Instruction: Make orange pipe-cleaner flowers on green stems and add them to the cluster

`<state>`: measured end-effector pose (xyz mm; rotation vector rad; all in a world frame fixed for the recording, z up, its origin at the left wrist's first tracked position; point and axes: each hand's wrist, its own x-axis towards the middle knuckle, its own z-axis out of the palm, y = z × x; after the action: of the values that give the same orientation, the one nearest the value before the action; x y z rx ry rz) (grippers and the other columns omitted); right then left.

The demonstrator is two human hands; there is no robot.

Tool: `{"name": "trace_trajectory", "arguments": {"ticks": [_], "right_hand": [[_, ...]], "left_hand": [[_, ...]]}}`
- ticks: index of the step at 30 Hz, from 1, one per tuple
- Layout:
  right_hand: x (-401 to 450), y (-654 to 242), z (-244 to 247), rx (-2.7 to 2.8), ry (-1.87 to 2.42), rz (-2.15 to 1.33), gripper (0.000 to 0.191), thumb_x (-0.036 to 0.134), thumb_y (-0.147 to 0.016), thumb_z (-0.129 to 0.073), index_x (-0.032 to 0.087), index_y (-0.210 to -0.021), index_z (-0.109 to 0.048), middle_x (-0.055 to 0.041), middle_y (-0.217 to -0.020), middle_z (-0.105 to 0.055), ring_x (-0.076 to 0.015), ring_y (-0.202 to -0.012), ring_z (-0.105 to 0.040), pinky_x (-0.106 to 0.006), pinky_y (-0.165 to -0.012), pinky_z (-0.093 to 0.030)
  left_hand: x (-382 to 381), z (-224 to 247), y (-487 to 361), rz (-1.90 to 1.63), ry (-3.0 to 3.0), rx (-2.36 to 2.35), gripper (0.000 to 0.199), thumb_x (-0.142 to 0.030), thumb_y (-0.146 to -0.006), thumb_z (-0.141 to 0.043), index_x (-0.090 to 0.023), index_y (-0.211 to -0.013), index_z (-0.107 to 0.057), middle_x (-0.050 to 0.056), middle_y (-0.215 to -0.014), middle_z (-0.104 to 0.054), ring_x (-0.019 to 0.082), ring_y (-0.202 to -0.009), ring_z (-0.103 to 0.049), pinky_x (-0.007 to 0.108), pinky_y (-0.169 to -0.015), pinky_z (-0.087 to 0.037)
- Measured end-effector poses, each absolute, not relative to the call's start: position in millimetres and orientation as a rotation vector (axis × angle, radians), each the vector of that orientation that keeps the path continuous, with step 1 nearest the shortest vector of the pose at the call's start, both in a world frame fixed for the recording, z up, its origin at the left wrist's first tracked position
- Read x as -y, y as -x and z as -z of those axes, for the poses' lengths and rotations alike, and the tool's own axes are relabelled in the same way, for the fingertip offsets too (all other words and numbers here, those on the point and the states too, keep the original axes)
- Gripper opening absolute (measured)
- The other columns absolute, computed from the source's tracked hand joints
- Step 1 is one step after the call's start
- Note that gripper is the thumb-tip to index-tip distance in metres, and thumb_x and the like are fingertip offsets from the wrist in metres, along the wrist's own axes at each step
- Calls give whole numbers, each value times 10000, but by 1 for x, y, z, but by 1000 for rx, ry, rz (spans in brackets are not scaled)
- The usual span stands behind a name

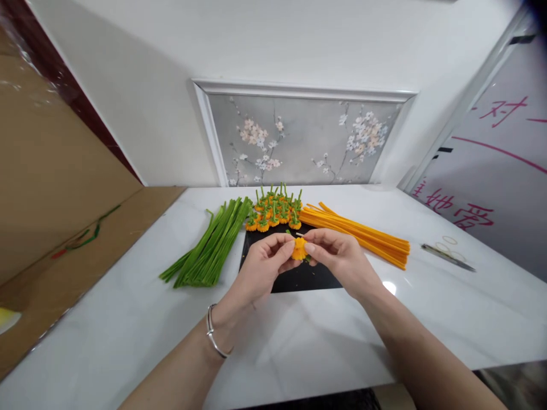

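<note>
Between my two hands is a small orange pipe-cleaner flower (299, 249), its ruffled face turned toward me. My left hand (270, 256) pinches its left edge with thumb and fingertips; a silver bangle sits on that wrist. From the other side my right hand (337, 254) grips the flower's right edge, thumb in front. A bit of green shows behind it, mostly hidden by my fingers. Under the hands lies a black mat (301, 280) with small scraps on it. Just beyond stand several finished orange flowers (273, 212), face down with green stems pointing up.
Green pipe cleaners (209, 250) lie bundled at the left, orange pipe cleaners (363, 233) at the right. Farther right, tweezers (448, 258) rest beside thin loops of wire or band (447, 245). Cardboard (55, 171) borders the white table (277, 353) on the left; a wall stands behind.
</note>
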<state>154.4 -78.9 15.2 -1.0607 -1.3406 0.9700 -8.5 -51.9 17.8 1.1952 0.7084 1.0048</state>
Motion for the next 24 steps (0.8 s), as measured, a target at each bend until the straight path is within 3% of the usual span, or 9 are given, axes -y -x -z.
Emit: {"name": "trace_trajectory", "arguments": {"ticks": [3, 8, 12, 19, 24], "right_hand": [[80, -156, -17, 1342, 1094, -862, 304, 444, -814, -626, 160, -913, -667, -32, -793, -679, -117, -566, -604, -271, -576, -543], [81, -155, -13, 1402, 1168, -766, 249, 400, -817, -631, 162, -886, -643, 0, -686, -627, -109, -519, -573, -235, -503, -501], [80, -149, -7, 1472, 1155, -647, 198, 305, -780, -673, 167, -916, -636, -33, -796, -664, -153, -690, -633, -275, -636, -549], [80, -139, -3, 1495, 1138, -527, 183, 197, -781, -646, 179, -963, -630, -43, -857, -680, -161, -743, -647, -302, -694, -570], [81, -141, -1, 1518, 1049, -511, 150, 174, -840, -587, 198, -983, -624, -31, -864, -681, -156, -770, -661, -270, -682, -569]], "left_hand": [[51, -17, 7, -1043, -1137, -720, 209, -351, -765, -732, -159, -818, -668, 4, -855, -605, 102, -783, -577, 212, -716, -541], [51, -16, 6, -1085, -1087, -729, 195, -331, -756, -741, -159, -795, -657, -2, -841, -605, 102, -799, -572, 215, -744, -540], [51, -13, 6, -1088, -1208, -738, 191, -338, -786, -713, -161, -804, -642, -13, -835, -607, 93, -811, -576, 237, -824, -532], [49, -13, 7, -1054, -1290, -740, 211, -333, -793, -707, -179, -923, -645, -1, -902, -619, 107, -838, -587, 245, -789, -552], [52, -17, 6, -983, -1105, -715, 189, -332, -809, -692, -150, -831, -644, -1, -828, -591, 78, -728, -569, 191, -706, -542]]}}
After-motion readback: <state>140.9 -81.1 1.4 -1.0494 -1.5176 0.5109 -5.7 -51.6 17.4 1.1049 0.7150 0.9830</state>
